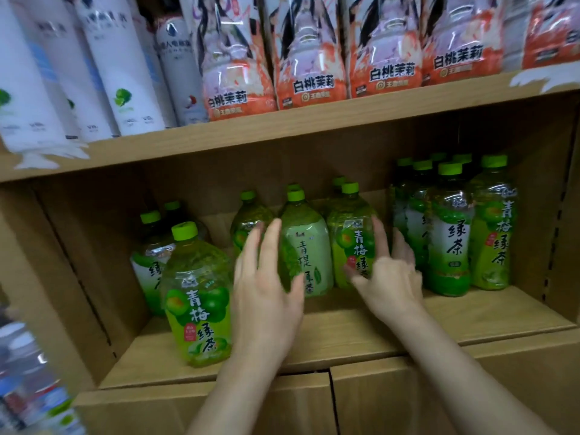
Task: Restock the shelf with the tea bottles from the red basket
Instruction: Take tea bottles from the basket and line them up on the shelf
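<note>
The tea bottles sit on the lower shelf, and both hands are on the middle cluster. The left hand is open, fingers spread against the side of the pale-label bottle, its thumb across the front of the label; it cradles rather than clamps. The right hand is open too, palm against the right flank of the plum-tea bottle just beside it. Together they bracket the pair, as if squaring them into line.

To the left and nearer stands another plum-tea bottle, forward of the rest, with a couple more behind it. To the right a tidy block of taller bottles fills the far corner. Above, the upper shelf carries peach cartons and white bottles.

The red basket is out of view, so I cannot tell what remains in it. Judging by the shelf, a fair number are placed, yet bare board shows near the front and between groups; there seems room for more.
</note>
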Action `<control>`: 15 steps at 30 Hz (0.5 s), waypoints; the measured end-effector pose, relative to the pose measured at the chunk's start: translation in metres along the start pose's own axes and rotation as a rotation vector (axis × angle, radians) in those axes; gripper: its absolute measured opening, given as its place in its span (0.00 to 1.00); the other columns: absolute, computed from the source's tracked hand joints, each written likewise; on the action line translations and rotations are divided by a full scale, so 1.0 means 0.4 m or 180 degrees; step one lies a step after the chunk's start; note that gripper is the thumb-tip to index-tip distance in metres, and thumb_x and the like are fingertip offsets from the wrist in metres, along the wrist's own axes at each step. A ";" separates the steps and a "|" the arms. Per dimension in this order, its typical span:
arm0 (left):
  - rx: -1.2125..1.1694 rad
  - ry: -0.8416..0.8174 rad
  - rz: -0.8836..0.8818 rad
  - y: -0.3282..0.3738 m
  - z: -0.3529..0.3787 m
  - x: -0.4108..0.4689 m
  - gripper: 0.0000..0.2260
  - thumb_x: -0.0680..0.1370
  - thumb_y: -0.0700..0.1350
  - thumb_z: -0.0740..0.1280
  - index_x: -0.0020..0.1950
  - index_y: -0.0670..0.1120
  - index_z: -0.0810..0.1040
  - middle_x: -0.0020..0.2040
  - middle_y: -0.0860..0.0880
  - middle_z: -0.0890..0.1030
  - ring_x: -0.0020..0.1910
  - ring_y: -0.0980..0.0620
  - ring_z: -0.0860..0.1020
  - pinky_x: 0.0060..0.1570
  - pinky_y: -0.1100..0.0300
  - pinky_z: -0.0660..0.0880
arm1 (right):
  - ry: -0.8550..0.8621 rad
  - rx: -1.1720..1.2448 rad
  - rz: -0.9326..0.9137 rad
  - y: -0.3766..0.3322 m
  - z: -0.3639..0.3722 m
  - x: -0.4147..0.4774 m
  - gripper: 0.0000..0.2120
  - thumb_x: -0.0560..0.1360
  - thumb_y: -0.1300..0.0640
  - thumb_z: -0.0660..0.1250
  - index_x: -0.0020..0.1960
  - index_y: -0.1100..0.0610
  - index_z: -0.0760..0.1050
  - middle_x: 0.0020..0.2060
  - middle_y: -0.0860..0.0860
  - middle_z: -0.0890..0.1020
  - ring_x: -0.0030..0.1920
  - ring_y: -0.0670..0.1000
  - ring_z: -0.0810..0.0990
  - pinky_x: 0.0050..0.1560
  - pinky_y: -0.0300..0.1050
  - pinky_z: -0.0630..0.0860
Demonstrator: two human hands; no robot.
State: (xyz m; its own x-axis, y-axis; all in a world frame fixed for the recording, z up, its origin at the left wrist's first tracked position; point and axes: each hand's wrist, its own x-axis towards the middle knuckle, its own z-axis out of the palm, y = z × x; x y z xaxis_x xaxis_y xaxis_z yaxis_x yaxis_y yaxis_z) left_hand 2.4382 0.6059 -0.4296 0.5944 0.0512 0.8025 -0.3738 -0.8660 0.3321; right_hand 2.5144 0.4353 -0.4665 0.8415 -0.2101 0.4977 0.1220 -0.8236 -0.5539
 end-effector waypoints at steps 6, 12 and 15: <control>0.0009 0.1053 -0.0765 -0.148 -0.142 -0.094 0.39 0.65 0.44 0.77 0.72 0.45 0.63 0.67 0.41 0.69 0.67 0.45 0.66 0.66 0.61 0.59 | -0.0508 0.1405 -0.1077 -0.169 0.004 -0.146 0.36 0.74 0.41 0.65 0.75 0.40 0.50 0.69 0.46 0.69 0.68 0.48 0.68 0.64 0.44 0.68; -0.0769 -0.0309 -0.1849 -0.263 -0.108 -0.147 0.44 0.65 0.50 0.78 0.73 0.55 0.54 0.66 0.51 0.74 0.61 0.49 0.76 0.60 0.47 0.74 | -0.1743 0.2616 -0.0709 -0.293 0.102 -0.226 0.36 0.73 0.46 0.70 0.75 0.40 0.55 0.65 0.44 0.74 0.60 0.37 0.75 0.63 0.39 0.72; -0.0505 -0.0370 -0.1681 -0.282 -0.104 -0.141 0.41 0.67 0.51 0.76 0.73 0.53 0.55 0.59 0.53 0.77 0.52 0.51 0.80 0.50 0.51 0.78 | -0.1405 0.2513 -0.0626 -0.305 0.136 -0.232 0.32 0.73 0.48 0.71 0.73 0.43 0.61 0.59 0.43 0.79 0.58 0.39 0.78 0.61 0.44 0.76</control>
State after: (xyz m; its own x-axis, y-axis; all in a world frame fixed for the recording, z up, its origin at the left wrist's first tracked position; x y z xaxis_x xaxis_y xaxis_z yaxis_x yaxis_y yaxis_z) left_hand 2.4173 0.7214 -0.4919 0.8010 0.3945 0.4504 -0.1015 -0.6519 0.7515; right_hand 2.4499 0.5839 -0.4813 0.8720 0.2487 0.4216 0.4709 -0.1911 -0.8612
